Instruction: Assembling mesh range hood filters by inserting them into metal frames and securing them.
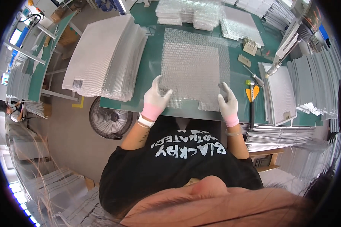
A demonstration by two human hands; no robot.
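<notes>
A grey metal mesh panel [191, 66] lies flat on the green worktop before me. It looks like a smaller sheet over a larger mesh sheet, with a notch at the near edge. My left hand [156, 99], in a white glove with a pink cuff, is at the panel's left edge, fingers apart. On the other side, my right hand [227, 101], gloved alike, has its fingers spread at the right edge. Neither hand grips anything; whether the fingertips touch the mesh I cannot tell.
Mesh panels form a tall stack [102, 56] at the left. A hammer [252, 98], a screwdriver [257, 77] and small metal plates [244, 60] lie to the right, near framed panels [280, 94] and a machine arm [288, 49]. A floor fan [111, 118] stands below the table's left edge.
</notes>
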